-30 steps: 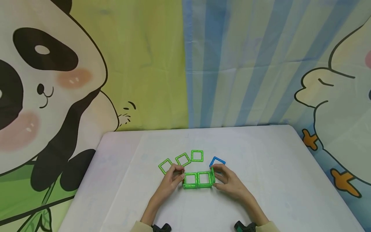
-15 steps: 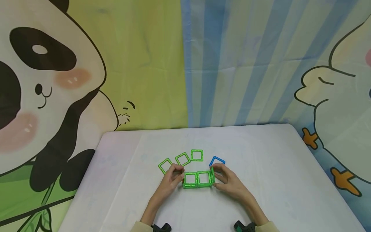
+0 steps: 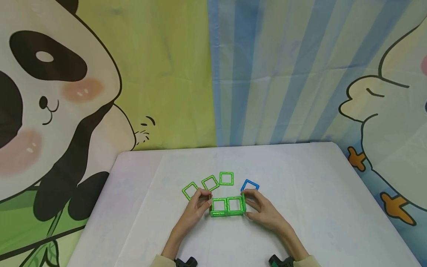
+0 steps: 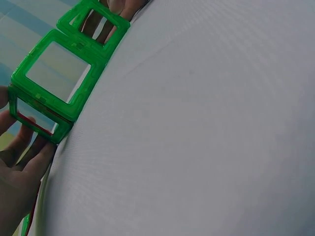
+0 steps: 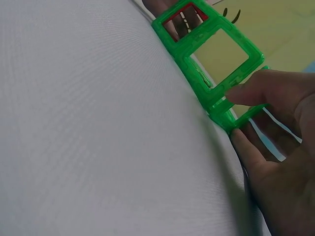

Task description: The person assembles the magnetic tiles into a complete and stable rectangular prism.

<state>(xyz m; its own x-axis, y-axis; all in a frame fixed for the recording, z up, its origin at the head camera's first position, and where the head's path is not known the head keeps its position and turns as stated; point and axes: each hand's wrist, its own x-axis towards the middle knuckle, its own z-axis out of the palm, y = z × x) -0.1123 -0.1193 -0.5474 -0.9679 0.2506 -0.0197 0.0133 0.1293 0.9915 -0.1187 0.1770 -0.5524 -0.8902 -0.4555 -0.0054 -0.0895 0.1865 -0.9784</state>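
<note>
A small structure of green magnetic tiles (image 3: pixel 219 214) stands on the table between the two hands, two open squares side by side facing the person. The left hand (image 3: pixel 197 205) grips its left end, fingers and thumb spread over the end tile; red edging (image 4: pixel 33 124) shows through there in the left wrist view. At the other end, the right hand (image 3: pixel 265 210) pinches the right end tile (image 5: pixel 248 116), its index finger on the upper edge and thumb near the base. That end tile stands upright against the neighbouring square. Parts of the far side are hidden behind the hands.
Behind the structure lie three loose green square tiles, one at the left (image 3: pixel 190 190), one in the middle (image 3: pixel 210 183) and one upper right (image 3: pixel 227 178). A blue tile (image 3: pixel 250 184) lies behind the right hand, partly covered. White cloth covers the table (image 3: pixel 150 222).
The right hand has moved slightly left, bringing the right end tile inward against the green structure. The left hand and the loose tiles have stayed in place.
</note>
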